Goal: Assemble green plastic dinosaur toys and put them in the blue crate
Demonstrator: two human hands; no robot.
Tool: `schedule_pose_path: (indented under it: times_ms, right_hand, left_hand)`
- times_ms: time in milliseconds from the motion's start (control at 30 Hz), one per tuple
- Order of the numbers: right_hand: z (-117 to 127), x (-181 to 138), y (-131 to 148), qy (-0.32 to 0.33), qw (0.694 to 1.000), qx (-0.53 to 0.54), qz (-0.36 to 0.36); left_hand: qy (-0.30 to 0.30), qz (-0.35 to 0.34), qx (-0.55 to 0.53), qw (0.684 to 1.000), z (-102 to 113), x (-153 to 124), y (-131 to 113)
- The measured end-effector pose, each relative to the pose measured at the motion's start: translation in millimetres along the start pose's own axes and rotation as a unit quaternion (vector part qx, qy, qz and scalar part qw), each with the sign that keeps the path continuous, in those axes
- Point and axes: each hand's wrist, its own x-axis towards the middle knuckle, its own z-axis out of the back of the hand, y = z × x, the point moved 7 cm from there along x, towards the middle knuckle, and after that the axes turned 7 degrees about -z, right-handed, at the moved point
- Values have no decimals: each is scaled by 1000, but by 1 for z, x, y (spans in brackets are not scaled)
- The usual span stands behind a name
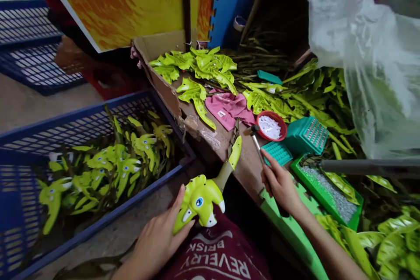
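Note:
My left hand [164, 232] is wrapped round a lime-green plastic dinosaur toy [200, 201] with blue eyes, white-tipped horns and a dark olive part behind its head. It hangs above my lap. My right hand [278, 179] is closed on a small hammer [257, 142] with a silver shaft and dark head, over the bench edge. Close to the hammer head sits a red bowl [282, 131] of small white pieces. Beside that lie a flat teal tray [278, 153] and a teal block [300, 135] with rows of small parts.
A blue crate [88, 109] at left contains several similar toys. Green shells [197, 65] and a pink cloth [229, 107] lie on the bench [210, 138]. At right are a green tray [356, 214] of small metal pieces, a dark bar [367, 166] and a plastic bag [377, 52].

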Motion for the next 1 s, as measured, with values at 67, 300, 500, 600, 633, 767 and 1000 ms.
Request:
schedule_pose_path:
  times_ms: [67,300,500,600,633,767,1000]
  right_hand:
    - [16,-16,17,-90,991,-21,101]
    - [-15,-28,10,5,986,-135,101]
    - [3,-79,21,-147,970,-81,174]
    - [-18,-80,-2,-68,988,-95,98]
    - [-26,-78,-11,-26,992,-107,62]
    - [-17,-78,-14,-35,991,-116,54]
    - [-24,-84,12,-8,978,-147,151]
  left_hand:
    - [11,4,4,1000,4,7,-3]
    - [36,9,28,999,14,24,-10]
    - [25,9,34,999,13,26,-16]
    - [2,-1,36,999,15,30,-21]
    - [-8,-9,36,999,16,32,-23]
    - [-40,-33,39,998,21,42,-35]
    - [-35,-31,40,998,17,51,-45]
